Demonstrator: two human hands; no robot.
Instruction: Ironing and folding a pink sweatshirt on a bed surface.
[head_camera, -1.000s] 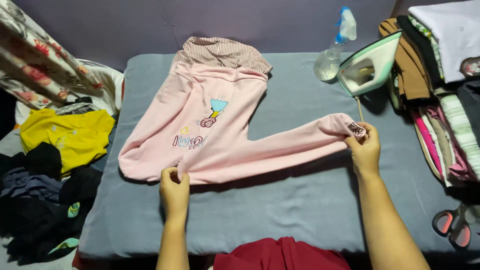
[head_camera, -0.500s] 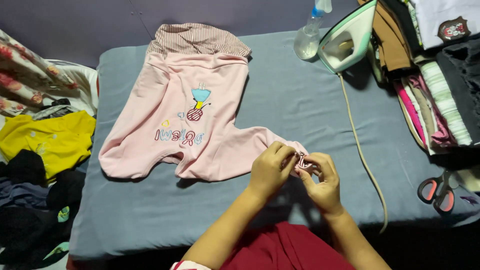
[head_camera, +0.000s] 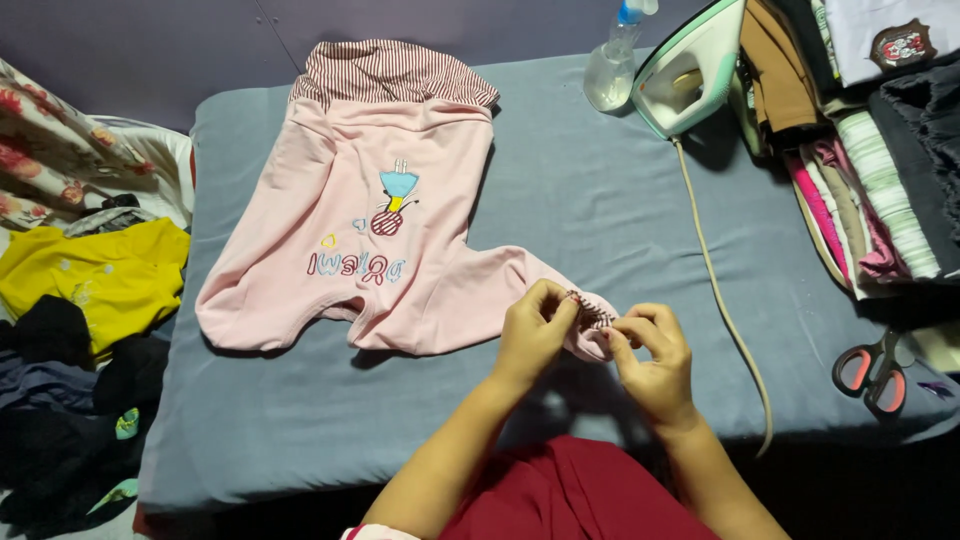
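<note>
Pink top (head_camera: 370, 240) lying hood-away lengthwise, both hands' fingers (head_camera: 560, 312) pinching striped cuff (head_camera: 592, 316)

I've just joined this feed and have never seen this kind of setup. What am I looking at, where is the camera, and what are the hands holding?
There is no machine: a person works with two bare hands, filmed by a camera on their head looking down. The left hand and right hand both pinch the striped cuff of a pink garment spread on a grey padded board. An iron and spray bottle stand at the far edge, scissors lie to the right beside stacked clothes, and a yellow garment lies left.
</note>
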